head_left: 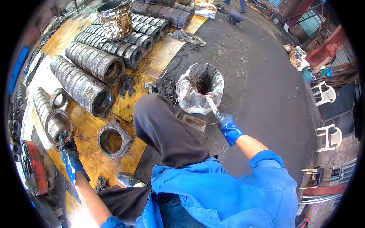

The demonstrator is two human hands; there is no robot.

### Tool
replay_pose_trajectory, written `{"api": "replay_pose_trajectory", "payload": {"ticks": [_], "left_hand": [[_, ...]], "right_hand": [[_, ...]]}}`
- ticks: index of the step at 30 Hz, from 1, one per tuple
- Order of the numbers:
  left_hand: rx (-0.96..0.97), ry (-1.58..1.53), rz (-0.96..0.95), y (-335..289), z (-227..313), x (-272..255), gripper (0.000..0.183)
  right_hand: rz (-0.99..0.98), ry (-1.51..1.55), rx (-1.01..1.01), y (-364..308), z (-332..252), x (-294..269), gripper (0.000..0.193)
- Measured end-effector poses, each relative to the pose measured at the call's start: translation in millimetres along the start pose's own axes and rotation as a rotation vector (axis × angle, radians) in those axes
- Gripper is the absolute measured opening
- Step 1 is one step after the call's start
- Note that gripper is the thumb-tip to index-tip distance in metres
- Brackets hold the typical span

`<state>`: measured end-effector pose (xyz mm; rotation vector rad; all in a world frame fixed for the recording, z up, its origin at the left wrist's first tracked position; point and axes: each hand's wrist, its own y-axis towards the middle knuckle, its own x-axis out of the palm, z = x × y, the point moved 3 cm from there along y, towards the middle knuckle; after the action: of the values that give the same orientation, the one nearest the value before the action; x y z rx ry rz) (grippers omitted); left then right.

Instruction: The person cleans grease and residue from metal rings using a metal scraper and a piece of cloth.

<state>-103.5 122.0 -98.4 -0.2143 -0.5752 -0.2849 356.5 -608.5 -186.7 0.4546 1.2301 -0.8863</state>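
Note:
My right hand (230, 129), in a blue rubber glove, is closed round the handle of a flat, pale-bladed scraper (211, 104). The blade's tip reaches the near rim of a bin lined with clear plastic (184, 94); dark, greasy matter sits inside. On the left, my gloved left hand (70, 154) grips the near edge of a thin metal ring (69, 121). This ring stands tilted in front of a row of stacked steel rings (42, 102). Beside that hand lies a square-flanged metal housing (114, 138) with a round, brown-stained bore.
Rows of cylindrical metal parts (81, 85) cover the oily yellow sheet (89, 131), with a stained bucket (116, 23) behind them. Dark rags (126, 85) lie between the parts and the bin. A red-rimmed round object (35, 167) stands far left. White plastic chairs (329, 137) line the right side.

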Motion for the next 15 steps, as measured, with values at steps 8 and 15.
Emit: {"api": "replay_pose_trajectory", "payload": {"ticks": [8,15], "left_hand": [[-0.055,0.015,0.149,-26.5,-6.5,33.1,0.035],[0.013,0.105,0.065,-47.4,-6.4,48.4,0.037]], "right_hand": [[0.186,0.794,0.166,-32.2,36.7,-18.3,0.026],[0.067,2.340,0.875,9.1,36.3,17.7,0.037]]}}
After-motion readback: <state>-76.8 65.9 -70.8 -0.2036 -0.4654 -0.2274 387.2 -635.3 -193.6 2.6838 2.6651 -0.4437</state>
